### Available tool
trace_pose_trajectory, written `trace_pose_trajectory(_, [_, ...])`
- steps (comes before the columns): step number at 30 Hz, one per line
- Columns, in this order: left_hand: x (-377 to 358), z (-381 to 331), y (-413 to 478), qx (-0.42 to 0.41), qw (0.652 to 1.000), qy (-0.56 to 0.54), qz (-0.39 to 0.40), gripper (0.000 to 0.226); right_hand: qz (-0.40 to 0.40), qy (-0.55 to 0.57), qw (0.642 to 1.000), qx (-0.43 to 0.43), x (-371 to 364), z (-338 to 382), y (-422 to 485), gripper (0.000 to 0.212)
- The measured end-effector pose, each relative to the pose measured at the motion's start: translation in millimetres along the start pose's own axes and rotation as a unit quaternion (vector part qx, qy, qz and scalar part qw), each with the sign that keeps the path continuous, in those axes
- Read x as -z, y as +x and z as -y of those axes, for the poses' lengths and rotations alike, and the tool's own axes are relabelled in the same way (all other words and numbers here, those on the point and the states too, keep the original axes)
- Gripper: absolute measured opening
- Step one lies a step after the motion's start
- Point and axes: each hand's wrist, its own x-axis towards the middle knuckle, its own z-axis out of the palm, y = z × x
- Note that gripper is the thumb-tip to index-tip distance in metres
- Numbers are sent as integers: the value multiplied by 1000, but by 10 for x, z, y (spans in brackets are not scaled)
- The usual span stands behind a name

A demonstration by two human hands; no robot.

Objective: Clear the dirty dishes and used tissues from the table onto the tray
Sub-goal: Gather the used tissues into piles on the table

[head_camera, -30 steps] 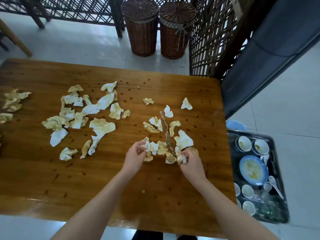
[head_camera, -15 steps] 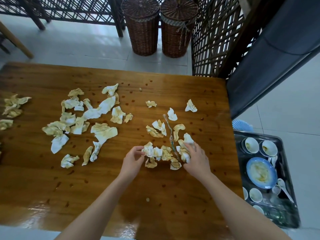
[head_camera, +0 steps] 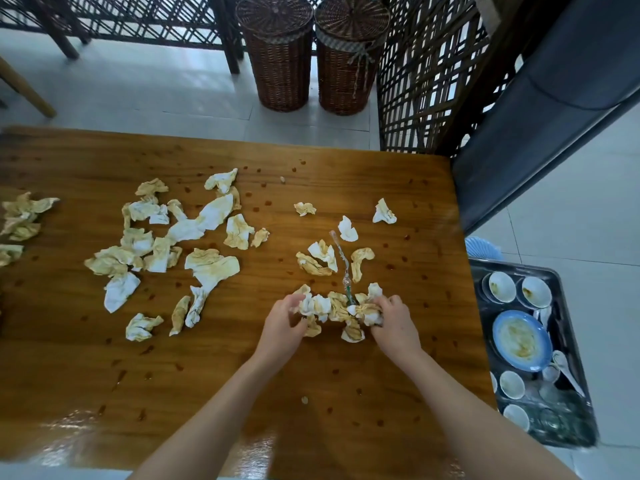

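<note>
Stained, crumpled tissues lie all over the wooden table (head_camera: 242, 368). My left hand (head_camera: 283, 323) and my right hand (head_camera: 393, 322) close in from both sides on a small heap of tissues (head_camera: 334, 306) near the table's right end. My right hand's fingers curl round several of them; my left hand's fingers grip the heap's left edge. A clear plastic wrapper strip (head_camera: 341, 261) runs back from the heap. A larger spread of tissues (head_camera: 173, 244) lies to the left. The dark tray (head_camera: 561, 296), below the table's right edge, holds dirty bowls, a blue plate (head_camera: 521, 339) and spoons.
Two wicker baskets (head_camera: 277, 53) stand on the floor behind the table, beside a dark lattice screen (head_camera: 426, 81). More tissues (head_camera: 20, 216) lie at the far left edge. Sauce spots dot the tabletop. A blue ribbed object (head_camera: 481, 247) sits behind the tray.
My hands have drawn the loose tissues into a tighter heap between them, and my right hand has curled over its right side. The view has shifted slightly.
</note>
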Motion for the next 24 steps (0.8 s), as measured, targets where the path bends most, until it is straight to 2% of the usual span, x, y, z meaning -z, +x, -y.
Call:
trace_pose_trajectory(5, [-121, -117, 7, -72, 986, 148, 28, 82, -58, 45, 997, -28, 141, -17, -77, 43])
trace_pose_trajectory(8, [-276, -164, 53, -101, 967, 221, 72, 90, -83, 68, 994, -35, 247, -101, -149, 43])
trace_pose_trajectory(13, [-502, -208, 150, -86, 956, 252, 125, 97, -104, 82, 989, -65, 367, -289, -324, 40])
trace_pose_trajectory(16, [-604, -204, 187, -85, 940, 303, 135, 91, -112, 94, 986, -76, 374, -402, -455, 37])
trace_pose_trajectory(18, [-642, -190, 202, -94, 935, 323, 112, 80, -114, 98, 985, -85, 367, -465, -530, 36])
trace_pose_trajectory(21, [-652, -189, 214, -117, 939, 317, 69, 59, -113, 104, 983, -98, 361, -528, -604, 35])
trace_pose_trajectory(24, [-649, -198, 211, -141, 937, 314, 59, 45, -112, 117, 982, -102, 356, -568, -665, 35])
